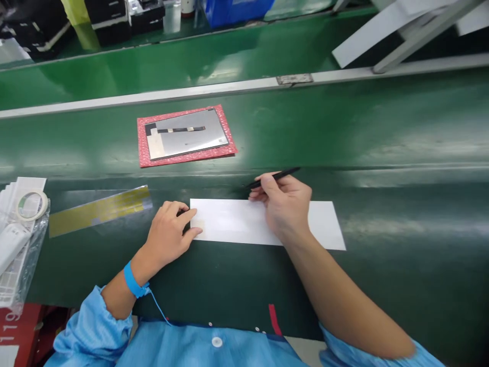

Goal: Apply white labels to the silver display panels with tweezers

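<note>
A long white strip of paper (229,219) lies flat in front of me on the green mat. My left hand (168,232), with a blue wrist strap (133,280) around the wrist, rests at the strip's left end. Its thumb and forefinger are spread apart and touch the paper. A black pen (282,174) is gripped in my right hand (288,204), over the strip's upper edge, tip pointing left. The right hand and forearm cover part of the strip.
Beyond the strip, a flat display panel (191,140) lies on a pink bubble-wrap sheet (143,153). At left are a yellow film strip (103,209), a tape roll (44,206) and plastic-bagged white items (15,250). A white rail (153,96) crosses behind; a blue bin (237,11) stands farther back.
</note>
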